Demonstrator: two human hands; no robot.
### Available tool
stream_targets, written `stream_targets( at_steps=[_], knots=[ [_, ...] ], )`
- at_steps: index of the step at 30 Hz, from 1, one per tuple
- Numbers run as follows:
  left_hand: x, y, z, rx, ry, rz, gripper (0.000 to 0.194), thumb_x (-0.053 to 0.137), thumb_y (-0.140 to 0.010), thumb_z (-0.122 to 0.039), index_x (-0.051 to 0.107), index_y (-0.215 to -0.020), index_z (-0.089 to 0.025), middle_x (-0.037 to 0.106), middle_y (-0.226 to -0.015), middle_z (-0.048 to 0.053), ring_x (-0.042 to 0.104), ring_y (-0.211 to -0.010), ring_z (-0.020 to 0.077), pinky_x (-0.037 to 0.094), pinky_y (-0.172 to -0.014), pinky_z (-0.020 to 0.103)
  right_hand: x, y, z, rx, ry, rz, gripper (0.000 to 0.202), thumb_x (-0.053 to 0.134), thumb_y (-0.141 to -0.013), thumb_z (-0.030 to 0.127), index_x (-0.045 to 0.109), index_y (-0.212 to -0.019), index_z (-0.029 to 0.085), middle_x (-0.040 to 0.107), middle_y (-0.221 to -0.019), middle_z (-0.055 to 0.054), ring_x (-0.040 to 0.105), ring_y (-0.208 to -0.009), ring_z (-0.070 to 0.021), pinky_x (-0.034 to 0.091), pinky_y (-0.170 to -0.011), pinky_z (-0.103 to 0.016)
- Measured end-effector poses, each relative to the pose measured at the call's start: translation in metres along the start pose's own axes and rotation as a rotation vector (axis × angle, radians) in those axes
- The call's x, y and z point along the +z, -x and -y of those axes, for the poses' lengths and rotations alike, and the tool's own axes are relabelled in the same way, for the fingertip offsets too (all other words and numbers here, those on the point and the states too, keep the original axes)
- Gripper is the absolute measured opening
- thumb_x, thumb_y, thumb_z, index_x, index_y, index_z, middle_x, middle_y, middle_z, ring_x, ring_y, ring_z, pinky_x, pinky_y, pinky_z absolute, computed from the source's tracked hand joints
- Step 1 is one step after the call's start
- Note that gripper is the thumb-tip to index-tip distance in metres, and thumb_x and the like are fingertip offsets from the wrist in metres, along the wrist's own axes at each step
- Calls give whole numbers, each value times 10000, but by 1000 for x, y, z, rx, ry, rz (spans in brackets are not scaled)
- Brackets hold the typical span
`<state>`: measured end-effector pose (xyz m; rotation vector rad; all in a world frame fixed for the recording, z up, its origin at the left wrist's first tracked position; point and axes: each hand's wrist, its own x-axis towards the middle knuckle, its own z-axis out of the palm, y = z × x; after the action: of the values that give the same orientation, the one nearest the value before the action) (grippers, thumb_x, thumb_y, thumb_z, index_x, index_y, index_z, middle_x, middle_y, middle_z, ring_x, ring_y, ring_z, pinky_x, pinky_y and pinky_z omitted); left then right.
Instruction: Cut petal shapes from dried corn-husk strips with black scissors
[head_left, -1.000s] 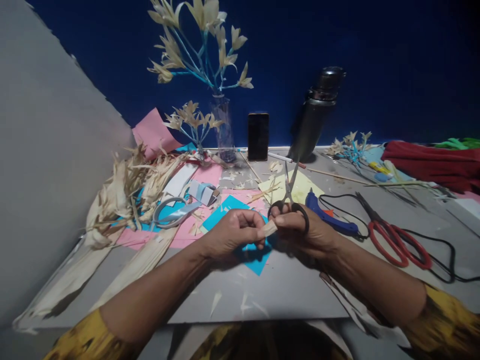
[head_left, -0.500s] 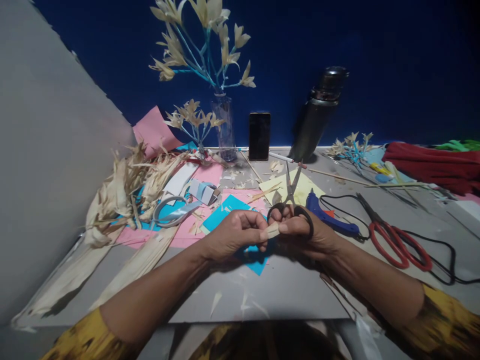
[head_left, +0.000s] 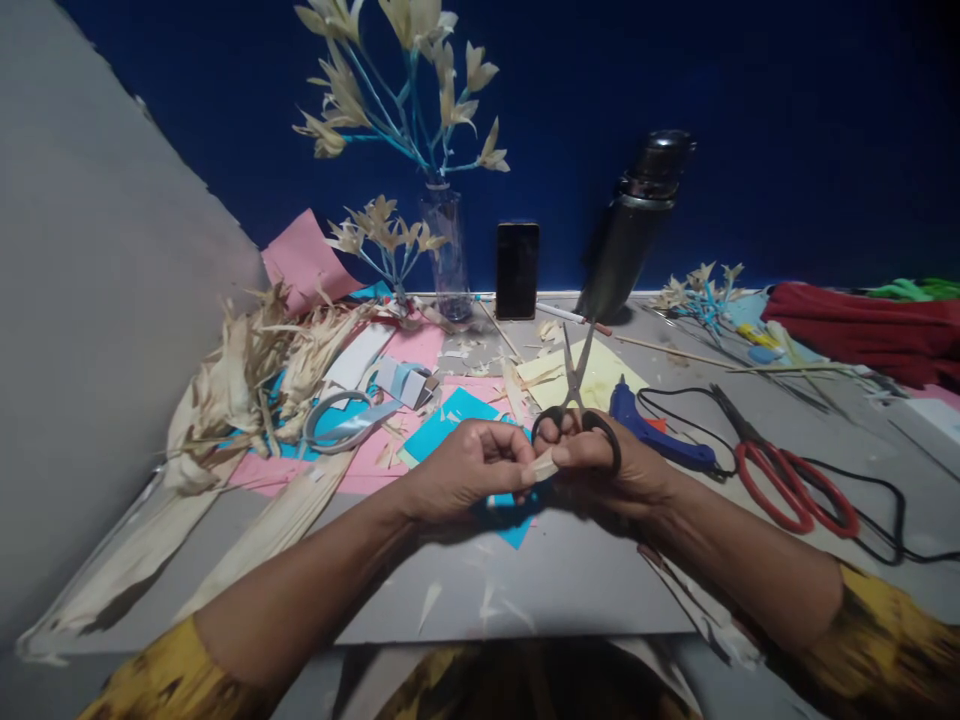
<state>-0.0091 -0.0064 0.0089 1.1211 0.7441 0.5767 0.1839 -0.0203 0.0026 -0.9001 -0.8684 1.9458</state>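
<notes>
Between my two hands is a small pale piece of husk (head_left: 543, 466), pinched at its left end by the thumb and fingers of my left hand (head_left: 480, 468). The thumb of my right hand (head_left: 611, 460) touches its right end. Black-handled scissors (head_left: 576, 385) hang on the fingers of my right hand, their blades pointing up and spread apart. A blue paper sheet (head_left: 517, 528) lies beneath my hands.
Dried husks (head_left: 247, 370) and a tape roll (head_left: 337, 422) lie at left. Behind are a glass vase (head_left: 447, 250) with husk flowers, a phone (head_left: 517, 270) and a flask (head_left: 634, 230). At right are a blue glue gun (head_left: 652, 430) and red-handled scissors (head_left: 795, 490).
The view has shifted slightly. The scissors on my right hand have tilted a little to the left, and the piece of husk has turned slightly between my fingers.
</notes>
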Motion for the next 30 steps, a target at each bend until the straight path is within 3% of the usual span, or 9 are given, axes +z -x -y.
stream_targets(
  at_steps=[3, 8, 13, 17, 21, 26, 30],
  knots=[
    [-2, 0, 2, 2, 50, -3, 249, 819, -658, -291, 623, -650, -138, 596, -580, 4, 494, -520, 87, 358, -521, 226, -2, -2, 3, -47, 7, 0, 249, 802, -617, 278, 630, -758, 166, 505, -632, 39, 381, -529, -81, 292, -517, -225],
    [0, -1, 4, 16, -16, -40, 219, 809, -656, -269, 638, -628, -136, 586, -585, 2, 501, -545, 91, 376, -545, 232, -2, 1, 1, -75, 293, -59, 303, 835, -633, 304, 638, -812, 159, 546, -657, 26, 447, -581, -106, 312, -544, -232],
    [0, 0, 1, -14, -21, 14, 256, 832, -645, -305, 637, -639, -139, 605, -610, 14, 509, -552, 97, 374, -540, 235, 2, 2, -2, -22, 73, -15, 307, 833, -578, 255, 609, -765, 162, 549, -651, 22, 457, -573, -105, 327, -542, -229],
    [-2, 1, 3, -7, 108, 25, 277, 840, -641, -310, 622, -651, -140, 596, -584, 13, 507, -532, 99, 367, -533, 235, 1, 0, 4, -17, -66, -13, 267, 814, -604, 254, 596, -731, 169, 459, -601, 58, 330, -501, -67, 264, -483, -208],
    [1, -2, 8, 21, 214, -40, 242, 823, -664, -282, 626, -683, -143, 595, -576, 6, 505, -522, 98, 355, -528, 230, 1, 0, 4, -112, 98, -17, 272, 817, -663, 308, 621, -783, 163, 523, -637, 36, 415, -551, -88, 311, -523, -216],
    [5, -4, 10, 65, 145, -116, 238, 814, -690, -280, 628, -676, -133, 595, -596, 4, 504, -541, 89, 354, -543, 224, 3, 2, -1, -122, 274, -62, 316, 843, -661, 321, 609, -802, 161, 571, -663, 24, 486, -595, -113, 337, -550, -227],
    [6, -2, 8, 52, 126, -53, 272, 822, -694, -321, 628, -700, -129, 604, -610, 16, 516, -548, 95, 357, -545, 226, 0, 1, -1, -121, 247, -32, 301, 840, -655, 322, 623, -778, 152, 555, -641, 25, 458, -574, -105, 327, -546, -231]
  ],
)
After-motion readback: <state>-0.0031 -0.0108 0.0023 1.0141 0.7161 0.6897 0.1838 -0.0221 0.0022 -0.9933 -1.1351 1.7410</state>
